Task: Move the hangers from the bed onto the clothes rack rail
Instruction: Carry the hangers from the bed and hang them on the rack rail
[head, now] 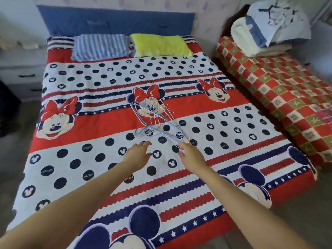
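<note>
Several thin wire hangers, blue and white, lie in a loose pile near the middle of the bed, on its red, white and navy cartoon-mouse cover. My right hand reaches out over the bed, and its fingertips touch the near end of the pile; whether they grip a wire is unclear. Just left of the pile, my left hand hovers above the cover with fingers spread and nothing in it. No clothes rack is in view.
A striped blue pillow and a yellow pillow lie against the blue headboard. A second bed with a red checked cover stands to the right, with folded blankets stacked on it. White drawers stand at the left.
</note>
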